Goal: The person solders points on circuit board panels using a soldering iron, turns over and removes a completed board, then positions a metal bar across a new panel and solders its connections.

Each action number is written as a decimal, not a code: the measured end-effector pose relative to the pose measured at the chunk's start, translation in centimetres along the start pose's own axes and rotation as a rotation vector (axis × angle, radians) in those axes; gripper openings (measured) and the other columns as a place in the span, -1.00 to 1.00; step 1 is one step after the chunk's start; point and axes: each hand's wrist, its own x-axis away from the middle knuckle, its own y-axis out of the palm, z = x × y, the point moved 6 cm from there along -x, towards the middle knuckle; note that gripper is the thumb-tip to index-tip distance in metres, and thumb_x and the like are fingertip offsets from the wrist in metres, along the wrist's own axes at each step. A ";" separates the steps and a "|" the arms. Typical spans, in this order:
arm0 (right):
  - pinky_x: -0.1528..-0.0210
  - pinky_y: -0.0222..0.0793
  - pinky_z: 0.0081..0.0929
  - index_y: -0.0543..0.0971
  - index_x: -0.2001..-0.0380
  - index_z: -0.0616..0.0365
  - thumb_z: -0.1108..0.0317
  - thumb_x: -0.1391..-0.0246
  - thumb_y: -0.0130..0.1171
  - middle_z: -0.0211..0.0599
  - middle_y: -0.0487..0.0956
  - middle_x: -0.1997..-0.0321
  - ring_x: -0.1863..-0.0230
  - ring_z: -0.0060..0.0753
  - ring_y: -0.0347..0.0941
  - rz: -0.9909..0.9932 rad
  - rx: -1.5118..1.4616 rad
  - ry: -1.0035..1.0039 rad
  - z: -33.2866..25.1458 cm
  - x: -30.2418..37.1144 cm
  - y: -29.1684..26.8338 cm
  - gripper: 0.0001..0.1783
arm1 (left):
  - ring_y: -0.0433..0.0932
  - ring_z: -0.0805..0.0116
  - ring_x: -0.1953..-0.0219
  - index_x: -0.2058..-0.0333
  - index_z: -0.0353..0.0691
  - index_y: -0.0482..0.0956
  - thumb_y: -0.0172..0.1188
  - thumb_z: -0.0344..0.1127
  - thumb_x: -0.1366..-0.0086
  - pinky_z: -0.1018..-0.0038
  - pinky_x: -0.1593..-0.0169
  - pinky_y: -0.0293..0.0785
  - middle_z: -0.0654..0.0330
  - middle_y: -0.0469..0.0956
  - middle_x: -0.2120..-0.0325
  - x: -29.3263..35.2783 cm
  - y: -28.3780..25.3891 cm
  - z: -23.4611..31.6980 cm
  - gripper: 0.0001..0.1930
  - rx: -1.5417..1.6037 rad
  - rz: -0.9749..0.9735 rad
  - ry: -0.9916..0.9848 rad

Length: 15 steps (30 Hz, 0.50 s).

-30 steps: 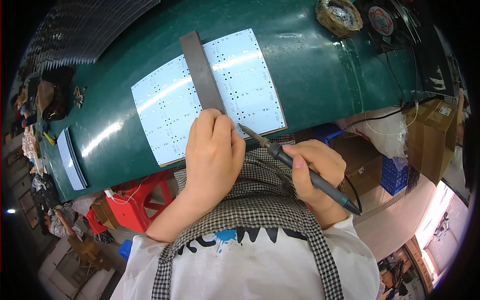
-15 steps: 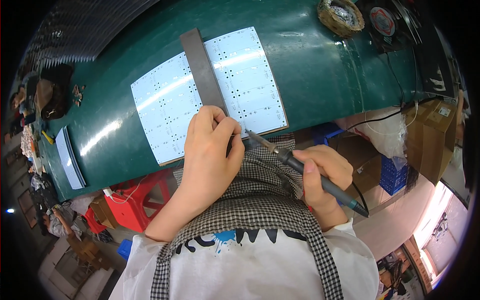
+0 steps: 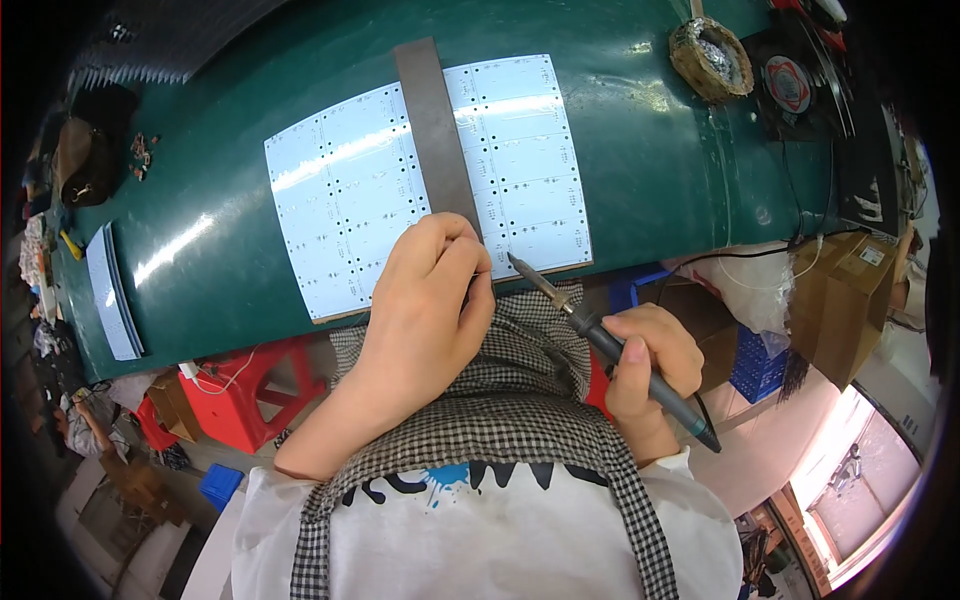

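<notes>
My right hand [image 3: 655,362] grips the dark handle of a soldering iron [image 3: 601,335], which slants up and left. Its tip is over the near right part of a white circuit board panel [image 3: 375,195], close to the front edge; contact cannot be made out. My left hand [image 3: 425,295] is closed in a pinch beside the tip, over the near end of a grey-brown bar [image 3: 437,135]. What the pinched fingers hold, if anything, is hidden. The bar lies across the panel, which is printed with small dark marks and holes.
The panel lies at the near edge of a green table [image 3: 640,180]. A round holder with silvery scraps [image 3: 711,60] stands at the far right. At the left is a stack of white panels [image 3: 113,295]. Below are a red stool [image 3: 240,400], a blue crate [image 3: 757,365] and a cardboard box [image 3: 840,305].
The iron's tip has drawn slightly away from my left fingers, toward the right. My left hand stays pinched by the bar. The whole view has shifted a little.
</notes>
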 end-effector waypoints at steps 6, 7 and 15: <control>0.61 0.38 -0.47 0.57 0.51 0.34 0.43 0.10 0.12 -0.18 0.53 0.65 0.68 -0.28 0.47 -0.023 0.039 -0.102 -0.3 0.2 0.3 -0.84 | 0.47 0.15 0.25 0.42 -0.32 0.44 0.16 -0.63 0.00 0.43 0.23 0.42 0.08 0.43 0.28 0.0 -0.3 -0.1 -0.85 0.012 0.004 -0.006; 0.63 0.38 -0.47 0.57 0.52 0.34 0.42 0.10 0.11 -0.18 0.53 0.65 0.69 -0.28 0.46 -0.028 0.076 -0.173 -0.7 0.3 0.3 -0.83 | 0.47 0.16 0.25 0.42 -0.31 0.44 0.17 -0.63 0.00 0.42 0.23 0.42 0.08 0.43 0.27 0.0 -0.3 -0.2 -0.85 0.021 0.001 -0.009; 0.66 0.36 -0.49 0.57 0.51 0.34 0.33 0.06 0.11 -0.20 0.52 0.69 0.71 -0.30 0.45 0.013 0.051 -0.165 -0.2 0.8 0.0 -0.77 | 0.47 0.15 0.24 0.42 -0.30 0.45 0.18 -0.60 -0.01 0.40 0.21 0.41 0.08 0.42 0.25 0.0 -0.3 -0.2 -0.85 0.049 -0.021 -0.007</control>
